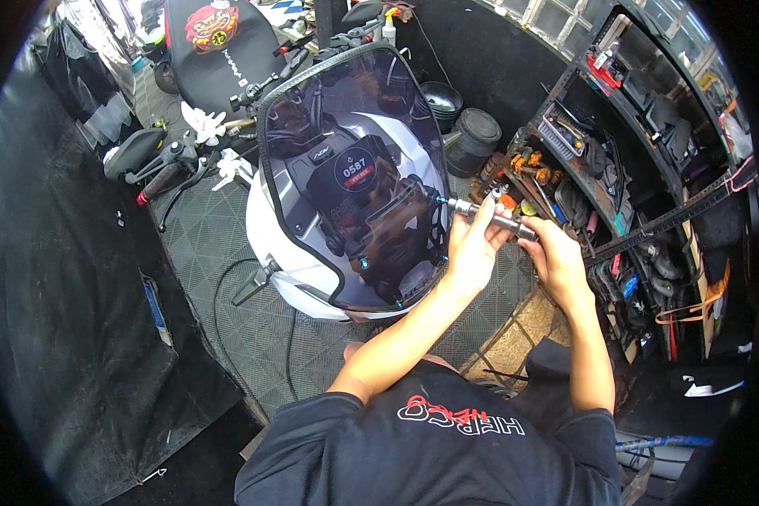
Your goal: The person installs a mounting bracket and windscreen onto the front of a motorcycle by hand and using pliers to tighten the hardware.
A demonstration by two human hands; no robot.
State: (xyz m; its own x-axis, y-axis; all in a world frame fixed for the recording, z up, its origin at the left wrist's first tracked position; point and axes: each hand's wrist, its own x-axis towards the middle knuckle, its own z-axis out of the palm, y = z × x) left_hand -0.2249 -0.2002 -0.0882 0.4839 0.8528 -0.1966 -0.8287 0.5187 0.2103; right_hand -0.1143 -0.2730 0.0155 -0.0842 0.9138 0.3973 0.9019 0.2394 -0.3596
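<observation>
A dark tinted windshield (345, 84) with a black edge stands on the front of a white scooter (270, 215). Blue bolts show on it, one blue bolt (364, 263) low on the left and another blue bolt (440, 200) at its right edge. My left hand (472, 249) is closed around the front of a slim metal socket driver (506, 223). Its tip points at the right-edge bolt; whether they touch I cannot tell. At the tool's back end my right hand (561, 261) grips it with curled fingers.
Metal shelves (632, 228) crowded with tools and parts run along the right. Black buckets (474, 139) stand behind the scooter. Another motorcycle with a black seat (227, 55) is at the far left. A black hose (219, 312) lies on the patterned floor mat (202, 261).
</observation>
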